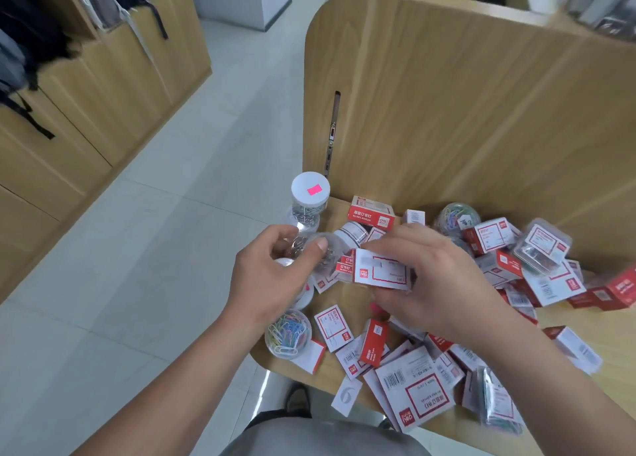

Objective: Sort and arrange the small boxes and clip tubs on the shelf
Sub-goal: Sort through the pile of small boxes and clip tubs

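- Left hand (272, 276): my thumb and fingers curl round a clear tub of silver clips (321, 253), held just above the left end of the pile.
- Right hand (444, 283): I grip a white box (380, 273) by its edges. Its label is a red frame with a red logo square at one corner, and the small print is too blurred to read.
- Tall tub (309, 194): it has a white lid with a plain pink sticker and holds silver clips. It stands at the shelf's far left corner, just beyond my left hand.
- Red box (371, 213): it has a white top and Chinese characters with a "deli" logo on its side, and lies near the back panel.
- Large white box (413, 393): it shows a barcode, a red-framed panel of Chinese text and a "deli" logo, and lies at the near edge.
- Tub of coloured clips (288, 333): it lies on the shelf's left edge, below my left wrist.
- White tag (347, 395): it is printed with a grey "6" and hangs at the shelf front.
- Shelf (568, 321): it is light wood, strewn with red-and-white boxes, and backed by a wooden panel (447, 94).
- Room: pale floor tiles (155, 249), and wooden cabinets (103, 94) on the left with dark bags (20, 42) above.
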